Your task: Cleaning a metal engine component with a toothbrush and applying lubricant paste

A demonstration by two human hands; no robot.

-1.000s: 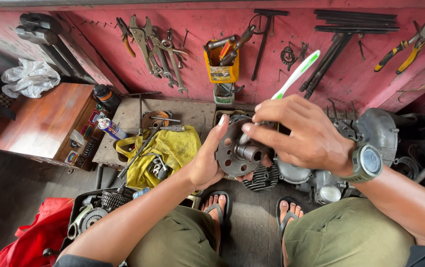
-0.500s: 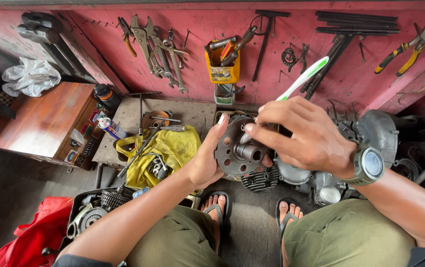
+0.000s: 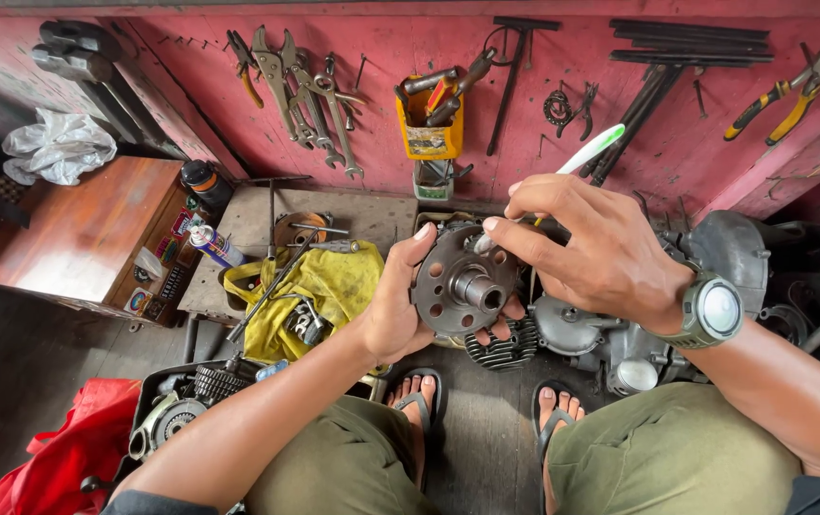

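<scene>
Centre of the frame: the left hand point(image 3: 395, 315) cups a round, dark metal hub point(image 3: 467, 286) with holes around its face, grip closed on its rim from the left and underneath. The right hand point(image 3: 586, 253) sits over the upper right edge, fingers pinched on a white-and-green toothbrush point(image 3: 589, 151) whose head end is hidden at the hub. The hub looks dull and greasy, so the cleaning seems only partly done. An engine casing point(image 3: 610, 334) waits lower right; a yellow cloth point(image 3: 329, 286) lies left.
</scene>
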